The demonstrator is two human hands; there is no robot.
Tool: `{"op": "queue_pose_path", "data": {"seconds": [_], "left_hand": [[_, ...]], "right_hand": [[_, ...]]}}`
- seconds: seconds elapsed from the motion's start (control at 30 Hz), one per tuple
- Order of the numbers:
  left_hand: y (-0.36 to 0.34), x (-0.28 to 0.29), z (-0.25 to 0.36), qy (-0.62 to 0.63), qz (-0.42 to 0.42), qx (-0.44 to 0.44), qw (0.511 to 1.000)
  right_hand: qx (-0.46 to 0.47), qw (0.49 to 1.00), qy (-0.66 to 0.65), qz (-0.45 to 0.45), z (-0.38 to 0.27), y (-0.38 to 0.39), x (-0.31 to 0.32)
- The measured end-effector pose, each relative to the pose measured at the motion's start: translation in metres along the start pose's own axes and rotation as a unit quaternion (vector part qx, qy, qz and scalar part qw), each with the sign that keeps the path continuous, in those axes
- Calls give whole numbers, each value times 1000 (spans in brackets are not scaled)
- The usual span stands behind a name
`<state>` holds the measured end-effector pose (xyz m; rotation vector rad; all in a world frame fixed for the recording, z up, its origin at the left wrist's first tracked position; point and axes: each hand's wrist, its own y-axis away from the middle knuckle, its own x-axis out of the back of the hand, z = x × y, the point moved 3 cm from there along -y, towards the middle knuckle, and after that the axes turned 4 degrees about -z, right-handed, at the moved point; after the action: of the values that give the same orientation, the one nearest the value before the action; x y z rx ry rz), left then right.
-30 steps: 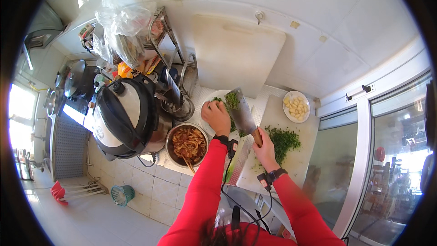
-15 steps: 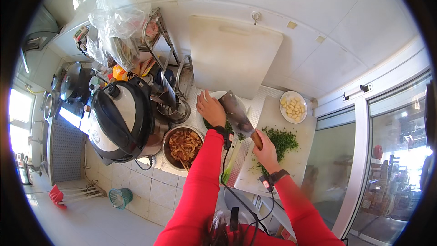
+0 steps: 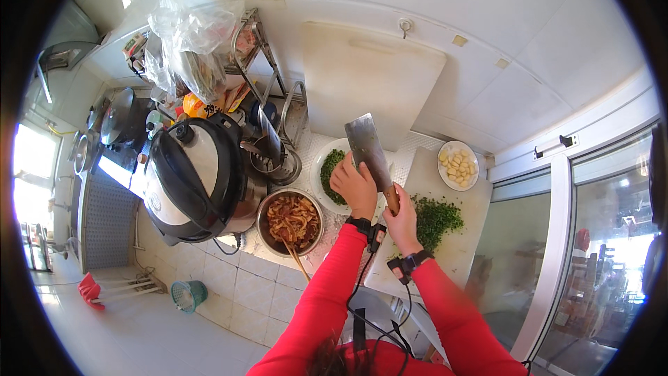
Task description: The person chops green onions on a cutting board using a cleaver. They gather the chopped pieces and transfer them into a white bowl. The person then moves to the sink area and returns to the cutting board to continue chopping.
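My right hand [image 3: 401,221] is closed round the wooden handle of a cleaver [image 3: 369,150]. Its broad, wet-looking blade points up and away, over the right rim of a white plate [image 3: 316,170]. Chopped green herbs [image 3: 335,167] lie in that plate. Over its right side is my left hand [image 3: 355,186], fingers stretched out close to the blade; whether they touch it I cannot tell. More chopped greens [image 3: 435,223] are heaped on the white cutting board [image 3: 463,237] to the right of my right hand.
A steel bowl [image 3: 260,226] of sliced, sauced food with chopsticks [image 3: 298,261] stands left of the plate, beside a large pressure cooker [image 3: 202,174]. Peeled garlic cloves [image 3: 458,165] fill a small plate at the board's far corner. A second board [image 3: 372,80] leans against the wall.
My left hand has drawn back toward me and right, off the plate's far side, uncovering the herbs. The cleaver has swung more upright, its blade lifted away from the plate. The view has shifted slightly.
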<state>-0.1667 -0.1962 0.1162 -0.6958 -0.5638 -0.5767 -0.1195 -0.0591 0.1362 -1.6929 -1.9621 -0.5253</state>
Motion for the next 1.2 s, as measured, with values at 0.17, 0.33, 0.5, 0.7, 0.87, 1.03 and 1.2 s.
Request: {"op": "queue_pose_path", "data": {"seconds": [0.17,0.33,0.5,0.7,0.87,1.03,1.2], "left_hand": [[-7,-6,-14,-12,-21,-13,1000],[-11,-8,-48,-62,-26,39,997],[-21,0,-66,-20,-173,125,977],[-42,6,-16,-20,-44,43,998],[-57,-10,-11,-72,-40,13,997],[-39,-4,-35,-97,-45,20,994],[1,3,-9,127,-101,-53,985]], "right_hand": [[14,999,-29,32,-9,0,-6],[-10,998,-43,36,-12,3,-1],[0,999,-28,41,-8,3,5],[19,999,-9,25,0,12,3],[11,999,-52,1,3,29,5],[-27,995,-99,13,27,62,32],[-65,994,-40,82,84,132,90]]}}
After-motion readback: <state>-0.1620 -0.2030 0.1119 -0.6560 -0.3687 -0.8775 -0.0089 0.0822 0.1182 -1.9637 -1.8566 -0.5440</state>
